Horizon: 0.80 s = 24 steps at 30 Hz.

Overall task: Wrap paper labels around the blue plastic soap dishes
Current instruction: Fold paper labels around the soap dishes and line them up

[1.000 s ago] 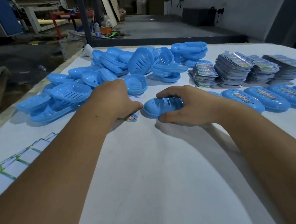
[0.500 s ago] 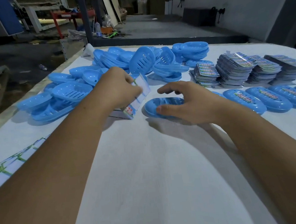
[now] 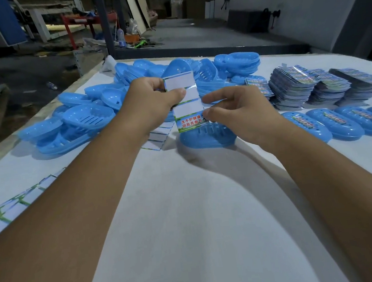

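Two hands meet at the centre of the frame over one paper label [image 3: 184,101], held up above the white table [image 3: 188,220]. The left hand [image 3: 152,103] grips the strip near its upper half, thumb pressed across the front and fingers curled behind. The right hand [image 3: 239,110] pinches the strip's right edge lower down, between thumb and forefinger. The label stands nearly upright, its blank white panels uppermost and a green panel with red characters at its lower end.

Directly beneath that lower end, a single blue soap dish [image 3: 207,137] lies on the table just below centre, touched by neither hand as far as can be seen. A small stack of flat labels [image 3: 159,135] lies just left of it, partly hidden by the left wrist.

Across the upper left and upper middle sprawls a heap of unwrapped blue dishes [image 3: 92,118]. At the upper right sit several fanned stacks of printed labels [image 3: 293,89], and below them, at the right edge, a row of dishes bearing labels [image 3: 347,123] lies side by side. At the lower left edge of the frame, more printed sheets with green borders [image 3: 16,207] lie flat on the table.
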{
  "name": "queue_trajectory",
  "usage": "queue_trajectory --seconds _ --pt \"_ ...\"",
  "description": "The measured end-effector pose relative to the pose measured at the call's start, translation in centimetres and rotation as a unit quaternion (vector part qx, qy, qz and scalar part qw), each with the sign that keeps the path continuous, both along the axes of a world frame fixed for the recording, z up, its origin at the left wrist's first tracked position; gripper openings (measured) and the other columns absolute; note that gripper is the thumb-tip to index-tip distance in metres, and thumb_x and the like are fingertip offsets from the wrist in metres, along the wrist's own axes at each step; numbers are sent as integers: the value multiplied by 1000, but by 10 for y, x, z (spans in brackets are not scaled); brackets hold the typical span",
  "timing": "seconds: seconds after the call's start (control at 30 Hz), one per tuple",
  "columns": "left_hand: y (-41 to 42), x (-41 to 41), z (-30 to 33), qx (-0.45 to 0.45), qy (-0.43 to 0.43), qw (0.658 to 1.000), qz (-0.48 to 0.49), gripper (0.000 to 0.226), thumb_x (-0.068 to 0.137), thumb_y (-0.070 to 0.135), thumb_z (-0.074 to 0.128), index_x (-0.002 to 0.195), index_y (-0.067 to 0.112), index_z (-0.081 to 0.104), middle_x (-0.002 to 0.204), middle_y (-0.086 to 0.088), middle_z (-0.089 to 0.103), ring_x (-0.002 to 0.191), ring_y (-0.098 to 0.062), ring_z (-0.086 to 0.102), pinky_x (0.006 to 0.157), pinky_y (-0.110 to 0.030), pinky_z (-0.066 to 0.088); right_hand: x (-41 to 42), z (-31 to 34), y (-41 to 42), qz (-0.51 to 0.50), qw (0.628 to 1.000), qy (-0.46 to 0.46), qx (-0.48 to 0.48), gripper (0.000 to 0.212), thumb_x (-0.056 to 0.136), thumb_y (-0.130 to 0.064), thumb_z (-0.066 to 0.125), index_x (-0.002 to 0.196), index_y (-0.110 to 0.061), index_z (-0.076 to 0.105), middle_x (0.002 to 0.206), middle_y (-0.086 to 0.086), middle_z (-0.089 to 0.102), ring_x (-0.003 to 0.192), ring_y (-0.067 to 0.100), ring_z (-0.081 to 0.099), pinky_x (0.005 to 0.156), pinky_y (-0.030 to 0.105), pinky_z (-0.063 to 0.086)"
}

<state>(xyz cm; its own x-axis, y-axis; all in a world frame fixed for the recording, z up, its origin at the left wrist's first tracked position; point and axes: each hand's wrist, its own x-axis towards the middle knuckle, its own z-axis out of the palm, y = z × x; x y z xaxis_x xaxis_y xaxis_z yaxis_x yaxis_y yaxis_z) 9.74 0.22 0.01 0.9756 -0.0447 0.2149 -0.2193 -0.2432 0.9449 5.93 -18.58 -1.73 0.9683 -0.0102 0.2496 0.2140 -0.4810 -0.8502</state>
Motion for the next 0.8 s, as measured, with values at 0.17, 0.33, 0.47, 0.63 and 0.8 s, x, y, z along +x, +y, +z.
queue_trajectory --seconds 0.17,0.33,0.47,0.63,0.8 --pt "-1 2 -1 9 9 1000 5 12 89 23 74 98 16 74 85 3 77 67 -1 71 56 -13 52 2 -1 0 -2 1000 -11 9 18 87 -20 79 100 -29 70 78 -7 78 80 16 74 76 33 57" --pt "-2 0 0 39 31 999 6 34 81 22 78 112 26 65 95 4 74 68 0 72 46 -13 44 6 0 -6 -61 996 -43 47 20 88 -17 76 99 -31 68 68 -7 74 65 4 64 84 40 58" --pt "-4 -3 0 61 31 998 -4 38 79 23 79 111 30 61 93 3 75 70 -1 72 51 -17 44 7 0 -8 -74 995 -45 47 20 88 -19 76 97 -34 66 68 -12 73 63 -1 65 80 34 58" --pt "-5 -4 0 76 20 997 -9 38 76 22 81 105 33 59 81 6 76 82 -9 73 74 -34 57 9 0 -9 -86 994 -42 50 22 87 -19 77 101 -32 66 68 -13 73 66 -1 67 77 29 58" --pt "-6 -8 0 69 9 996 -58 37 82 19 81 105 31 54 80 8 78 89 -15 73 93 -42 55 8 -2 -7 -116 989 -83 -38 15 80 -28 84 79 -26 69 73 -8 70 58 0 54 63 23 49"
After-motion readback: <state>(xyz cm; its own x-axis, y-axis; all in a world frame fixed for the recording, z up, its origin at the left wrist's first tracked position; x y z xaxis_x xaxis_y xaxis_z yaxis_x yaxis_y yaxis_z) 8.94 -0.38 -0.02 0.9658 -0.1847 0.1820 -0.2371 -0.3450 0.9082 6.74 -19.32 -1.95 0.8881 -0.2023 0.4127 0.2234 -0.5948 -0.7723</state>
